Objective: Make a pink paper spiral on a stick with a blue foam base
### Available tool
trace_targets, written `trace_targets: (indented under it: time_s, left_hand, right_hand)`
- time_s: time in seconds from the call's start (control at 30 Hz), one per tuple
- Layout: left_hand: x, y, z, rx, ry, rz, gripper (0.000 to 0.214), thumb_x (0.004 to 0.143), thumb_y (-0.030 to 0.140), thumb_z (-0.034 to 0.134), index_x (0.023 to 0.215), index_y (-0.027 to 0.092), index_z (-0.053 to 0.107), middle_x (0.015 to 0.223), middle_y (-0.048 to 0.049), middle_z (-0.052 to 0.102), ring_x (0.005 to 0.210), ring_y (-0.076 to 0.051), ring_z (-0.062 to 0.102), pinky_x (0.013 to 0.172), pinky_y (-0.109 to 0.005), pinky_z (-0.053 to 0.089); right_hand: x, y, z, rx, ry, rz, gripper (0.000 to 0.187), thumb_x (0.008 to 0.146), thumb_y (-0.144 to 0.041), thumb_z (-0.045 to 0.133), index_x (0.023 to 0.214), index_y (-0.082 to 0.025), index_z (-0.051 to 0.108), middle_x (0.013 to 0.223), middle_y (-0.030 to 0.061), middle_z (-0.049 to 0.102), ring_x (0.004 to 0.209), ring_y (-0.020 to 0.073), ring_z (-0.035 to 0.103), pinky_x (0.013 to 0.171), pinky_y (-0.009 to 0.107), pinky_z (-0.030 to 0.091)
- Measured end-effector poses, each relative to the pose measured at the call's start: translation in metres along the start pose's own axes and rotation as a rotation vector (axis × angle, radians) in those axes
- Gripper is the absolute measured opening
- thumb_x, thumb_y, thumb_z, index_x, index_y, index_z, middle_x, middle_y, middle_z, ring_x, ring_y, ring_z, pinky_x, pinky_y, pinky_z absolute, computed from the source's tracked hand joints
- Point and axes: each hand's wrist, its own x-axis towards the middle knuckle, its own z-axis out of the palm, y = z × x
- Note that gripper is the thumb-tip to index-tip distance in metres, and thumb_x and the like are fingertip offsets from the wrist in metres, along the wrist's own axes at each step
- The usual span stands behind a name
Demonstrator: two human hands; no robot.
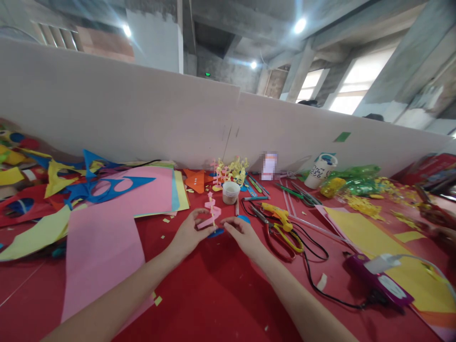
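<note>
A small paper craft (211, 202) stands in front of me, with a pink strip curling around a thin yellow stick and a pink star on top. Its foot is a blue disc (215, 233) on the red table. My left hand (190, 229) is at the craft's left side, thumb and fingers closed on the pink strip near the stick. On the other side, my right hand (242, 232) has its thumb and fingertips pinched together close to the stick; what they hold, if anything, is hidden. A white cup (231, 192) stands just behind.
Right of my hands lie a yellow glue gun (278, 214), red-handled pliers (276, 237) and a purple power strip (379, 280) with cords. Pink sheets (103, 251) and blue scraps (110, 187) lie left. Similar finished-looking crafts (235, 168) stand behind the cup, before a white partition (142, 114).
</note>
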Motion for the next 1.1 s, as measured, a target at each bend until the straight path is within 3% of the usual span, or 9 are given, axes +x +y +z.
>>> trace_targets:
  time_s: [0.3,0.53,0.7,0.9,1.1]
  left_hand:
    - [-0.002,0.004,0.0,0.009,0.038,0.03,0.042,0.063,0.025,0.069,0.092,0.021,0.039,0.068,0.0036,0.062,0.07,-0.017,0.063,0.072,-0.032,0.048]
    - [-0.003,0.002,0.002,0.026,-0.001,0.009,0.039,0.062,0.023,0.067,0.092,0.021,0.041,0.067,0.0038,0.062,0.07,-0.017,0.064,0.072,-0.034,0.049]
    - [-0.005,0.001,0.005,0.061,-0.046,0.038,0.042,0.062,0.022,0.067,0.096,0.021,0.041,0.069,0.0022,0.062,0.074,-0.018,0.063,0.07,-0.033,0.05]
    - [-0.009,0.005,0.006,0.18,-0.067,0.074,0.04,0.065,0.018,0.064,0.098,0.022,0.042,0.07,0.0022,0.062,0.076,-0.017,0.063,0.072,-0.032,0.048]
    - [-0.008,-0.003,0.003,0.229,-0.103,0.079,0.044,0.067,0.02,0.063,0.104,0.022,0.04,0.073,0.0013,0.062,0.075,-0.018,0.062,0.069,-0.031,0.047]
  right_hand:
    - [0.001,0.005,0.0,-0.007,0.044,0.019,0.024,0.072,-0.041,0.057,0.08,-0.019,0.064,0.078,0.0046,0.067,0.071,0.0185,0.06,0.059,0.028,0.044]
    - [0.001,-0.005,-0.001,0.08,0.179,-0.036,0.028,0.073,-0.044,0.058,0.088,-0.02,0.058,0.082,0.0022,0.061,0.071,0.0148,0.055,0.061,0.026,0.044]
    - [-0.001,-0.014,-0.002,0.096,0.16,-0.048,0.032,0.075,-0.044,0.058,0.097,-0.021,0.059,0.095,0.0037,0.062,0.083,0.0161,0.055,0.074,0.029,0.044]
    - [-0.004,-0.02,0.0,0.2,0.125,-0.005,0.036,0.08,-0.052,0.046,0.085,-0.02,0.06,0.081,0.0042,0.062,0.077,0.0171,0.058,0.072,0.031,0.046]
    - [-0.004,-0.021,0.002,0.222,0.109,-0.069,0.024,0.074,-0.04,0.06,0.087,-0.021,0.054,0.082,0.0008,0.06,0.078,0.0146,0.058,0.07,0.027,0.045]
